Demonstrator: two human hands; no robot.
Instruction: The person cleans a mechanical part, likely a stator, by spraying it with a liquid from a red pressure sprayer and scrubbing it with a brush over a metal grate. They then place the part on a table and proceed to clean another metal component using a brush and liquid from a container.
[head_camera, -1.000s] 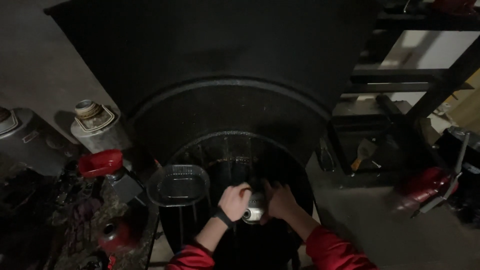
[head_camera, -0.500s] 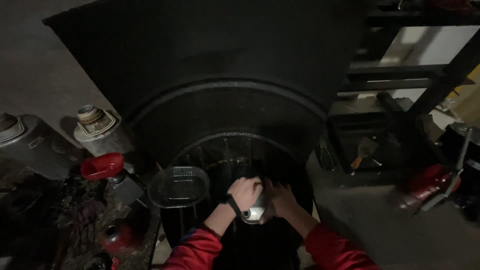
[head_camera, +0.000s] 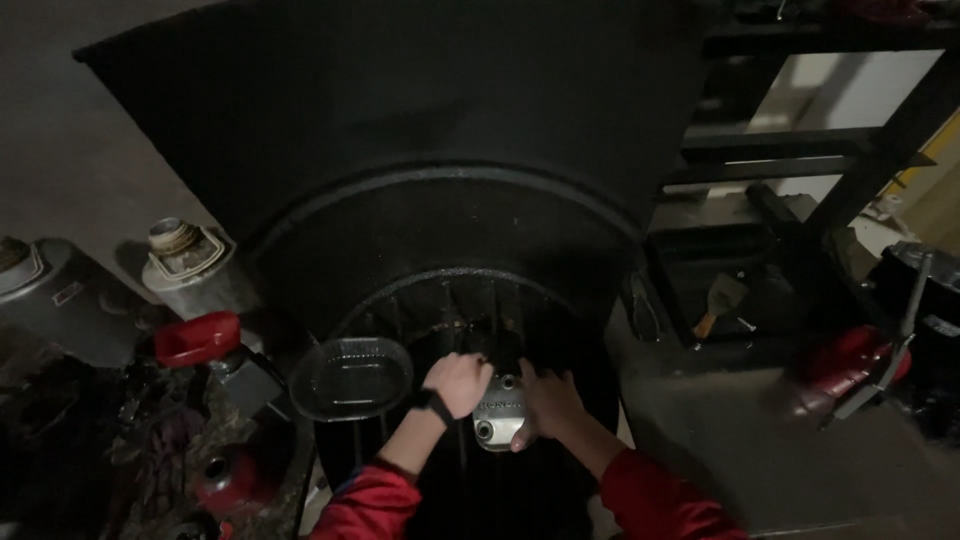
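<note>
metal engine cover (head_camera: 498, 412), between left hand (head_camera: 458, 383), right hand (head_camera: 547, 399)

Overall light: dim, murky.
Source: daylight coming in at the upper right, behind the dark shelf frame (head_camera: 800, 150).
Shadows: swallowing the black wheel (head_camera: 450, 230).
Sharpness: soft, grainy; edges bending slightly.

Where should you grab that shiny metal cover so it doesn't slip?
Probably by its two long side edges, one hand from each side. The metal cover is a small rounded casting lying flat against the dark wheel, bolt holes facing up. The left hand and right hand already flank it this way, which seems steadiest.
</note>
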